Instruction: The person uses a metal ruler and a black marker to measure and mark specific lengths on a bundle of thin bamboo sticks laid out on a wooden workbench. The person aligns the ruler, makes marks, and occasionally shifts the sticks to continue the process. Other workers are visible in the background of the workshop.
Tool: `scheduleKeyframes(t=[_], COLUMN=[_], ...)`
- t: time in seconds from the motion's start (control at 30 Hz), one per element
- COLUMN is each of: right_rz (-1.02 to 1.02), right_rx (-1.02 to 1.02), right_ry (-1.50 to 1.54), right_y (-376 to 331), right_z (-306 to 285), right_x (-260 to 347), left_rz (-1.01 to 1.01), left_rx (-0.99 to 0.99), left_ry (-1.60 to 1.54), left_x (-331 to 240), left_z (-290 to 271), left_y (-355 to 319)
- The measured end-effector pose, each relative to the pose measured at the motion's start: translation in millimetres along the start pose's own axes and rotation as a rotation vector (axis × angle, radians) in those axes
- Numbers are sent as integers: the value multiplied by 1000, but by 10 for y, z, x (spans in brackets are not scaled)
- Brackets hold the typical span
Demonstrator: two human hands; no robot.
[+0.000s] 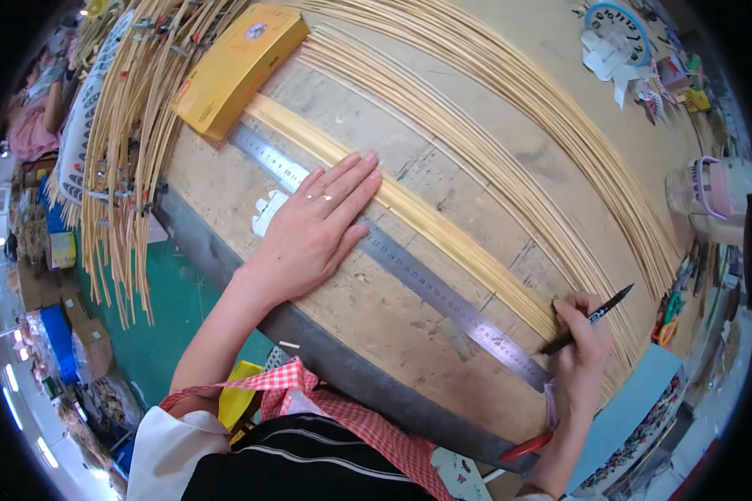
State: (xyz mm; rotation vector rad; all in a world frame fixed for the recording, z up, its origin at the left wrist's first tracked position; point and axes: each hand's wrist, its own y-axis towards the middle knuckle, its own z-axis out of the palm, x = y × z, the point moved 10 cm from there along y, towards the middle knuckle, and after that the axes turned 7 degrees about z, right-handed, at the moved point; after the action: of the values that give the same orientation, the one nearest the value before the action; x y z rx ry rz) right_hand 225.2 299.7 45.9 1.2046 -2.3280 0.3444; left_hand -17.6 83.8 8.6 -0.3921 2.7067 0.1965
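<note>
My left hand [305, 230] lies flat with its fingers stretched over a bundle of thin, pale bamboo-like strips [447, 234] and a long steel ruler [422, 280] beside it. The ruler runs along the near side of the strips, and part of it is hidden under the hand. Between the fingers of my right hand [583, 342] is a black marker pen [613, 302], its tip pointing down near the right ends of the strips and ruler. A yellow box [241, 71] rests at the strips' far left end.
More long thin sticks [476, 154] lie across the wooden worktable [418, 342]. A clamped stick bundle [113, 192] hangs over its left edge. A small white piece [267, 213] sits by my left hand. Scissors [668, 313], a red-handled tool [526, 447] and a white tub [718, 188] are at right.
</note>
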Motion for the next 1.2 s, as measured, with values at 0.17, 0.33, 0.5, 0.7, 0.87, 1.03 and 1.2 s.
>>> scheduleKeyframes(t=[0.17,0.33,0.5,0.7,0.87,1.03,1.2], right_rz=[-118,-125,-126,-91,-226,-61,50], right_rx=[-180,-233,-192,-290,-279,-165,-13], right_ry=[10,-36,-255,-52,23,81,61], right_y=[523,1414,1598,1301,590,101,-36], right_z=[-200,-176,-112,-421,-516,-333,-194], right_x=[-34,-227,-166,-170,108,3,-184], left_rz=[-11,0,8,2,17,24,31], left_rx=[-15,-12,-21,-20,-24,-31,-41], left_ry=[7,9,53,6,6,19,30], left_x=[23,-40,-49,-20,5,12,2], left_z=[6,-27,-33,-13,-17,5,6], left_y=[-33,35,33,1,-8,-21,-28])
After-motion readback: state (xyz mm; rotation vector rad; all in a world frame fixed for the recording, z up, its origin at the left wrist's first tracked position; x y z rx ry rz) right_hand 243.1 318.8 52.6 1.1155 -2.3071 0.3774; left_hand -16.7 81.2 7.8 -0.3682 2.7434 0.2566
